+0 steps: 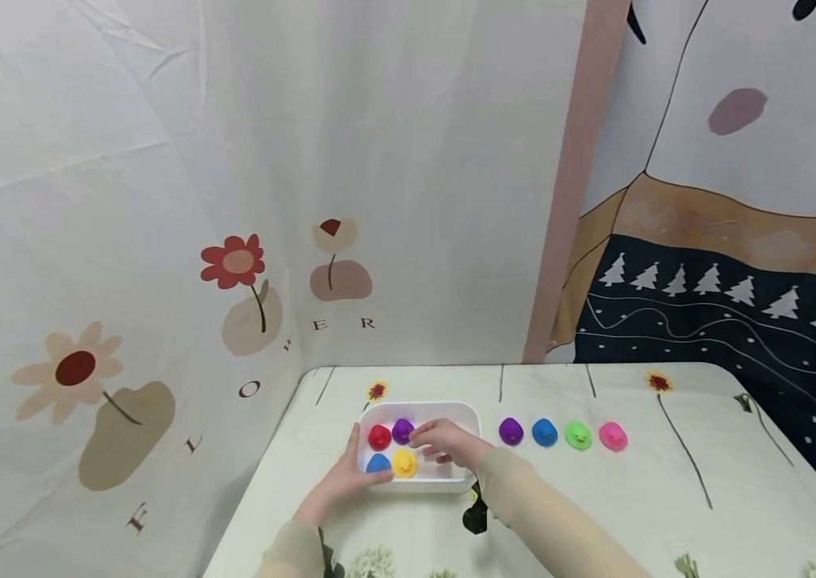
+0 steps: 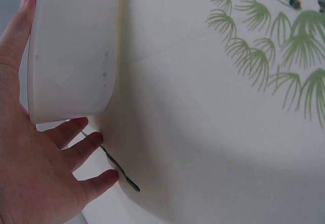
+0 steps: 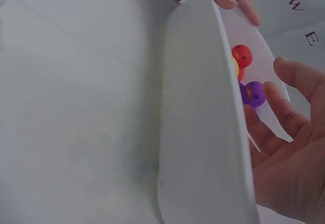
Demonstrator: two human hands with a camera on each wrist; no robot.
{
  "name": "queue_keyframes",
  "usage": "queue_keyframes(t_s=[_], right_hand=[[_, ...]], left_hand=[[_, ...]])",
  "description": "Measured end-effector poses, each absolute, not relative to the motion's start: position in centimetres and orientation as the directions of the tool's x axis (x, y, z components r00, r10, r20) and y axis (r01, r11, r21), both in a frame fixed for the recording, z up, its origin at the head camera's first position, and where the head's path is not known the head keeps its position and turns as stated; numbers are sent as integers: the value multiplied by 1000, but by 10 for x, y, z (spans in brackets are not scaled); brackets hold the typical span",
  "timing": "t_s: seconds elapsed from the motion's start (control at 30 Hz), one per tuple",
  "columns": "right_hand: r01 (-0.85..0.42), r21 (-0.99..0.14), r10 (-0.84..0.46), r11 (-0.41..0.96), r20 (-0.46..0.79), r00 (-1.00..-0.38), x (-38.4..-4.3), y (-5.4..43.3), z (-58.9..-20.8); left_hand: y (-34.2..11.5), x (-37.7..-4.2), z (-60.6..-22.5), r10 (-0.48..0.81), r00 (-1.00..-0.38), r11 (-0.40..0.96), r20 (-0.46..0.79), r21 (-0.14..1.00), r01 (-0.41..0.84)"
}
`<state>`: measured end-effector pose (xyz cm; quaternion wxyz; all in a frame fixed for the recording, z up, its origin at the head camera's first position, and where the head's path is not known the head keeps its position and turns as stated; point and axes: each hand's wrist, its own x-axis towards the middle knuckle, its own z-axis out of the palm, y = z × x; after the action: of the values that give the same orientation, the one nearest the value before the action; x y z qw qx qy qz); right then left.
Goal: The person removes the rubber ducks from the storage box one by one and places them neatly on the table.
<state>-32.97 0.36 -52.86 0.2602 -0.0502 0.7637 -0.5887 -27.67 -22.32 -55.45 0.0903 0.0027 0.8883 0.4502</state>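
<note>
A white plastic tub point(image 1: 429, 486) stands on the table. My left hand point(image 1: 341, 475) grips its left end, thumb along the near rim and fingers around the outside corner. Inside the tub's left half sit a red rubber duck point(image 1: 379, 437), a purple rubber duck point(image 1: 402, 430), a blue rubber duck point(image 1: 378, 462) and a yellow rubber duck point(image 1: 404, 463). My right hand point(image 1: 454, 443) reaches in over the right side. In the right wrist view its thumb and fingers are spread, fingertips right beside the purple duck point(image 3: 254, 94).
Right of the tub, a row of ducks lies on the table: purple point(image 1: 511, 432), blue point(image 1: 545, 433), green point(image 1: 578, 435) and pink point(image 1: 613, 437). A flower-printed cloth point(image 1: 595, 506) covers the table. Printed curtains point(image 1: 415, 177) hang behind and to the left.
</note>
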Motion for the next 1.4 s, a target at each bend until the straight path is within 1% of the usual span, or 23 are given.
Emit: queue_keyframes(t_s=[0.2,0.33,0.57,0.77,0.9,1.03,1.2,1.4], right_hand=[[252,-908,-359,336,-371,-857,-325,-5,-535],[251,-907,-350,338,-368,-861,-324,-9,-540],[221,-912,-374,344,-349,-859,-325,-12,-540],[147,-915,-409,376,-307,-859,-325,-15,-543],[93,-925,-436,368,-260,-862,-325,-17,-547],[56,-929,-445,365,-227,-867,-324,-18,-547],[38,-927,-446,373,-215,-869,-323,-18,-545],[-43,-907,-450,420,-167,-877,-327,-11,-545]], left_hand=[[-223,-279,-556,97,-982,592,-163,802,-75],[-224,-279,-555,104,-982,590,-159,804,-68],[-224,-278,-550,106,-982,596,-154,801,-61],[-224,-277,-550,110,-981,592,-160,803,-65],[-225,-278,-552,114,-982,595,-153,802,-56],[-224,-277,-552,114,-982,593,-149,803,-53],[-223,-276,-549,106,-983,602,-152,797,-58],[-223,-275,-550,94,-983,599,-158,798,-71]])
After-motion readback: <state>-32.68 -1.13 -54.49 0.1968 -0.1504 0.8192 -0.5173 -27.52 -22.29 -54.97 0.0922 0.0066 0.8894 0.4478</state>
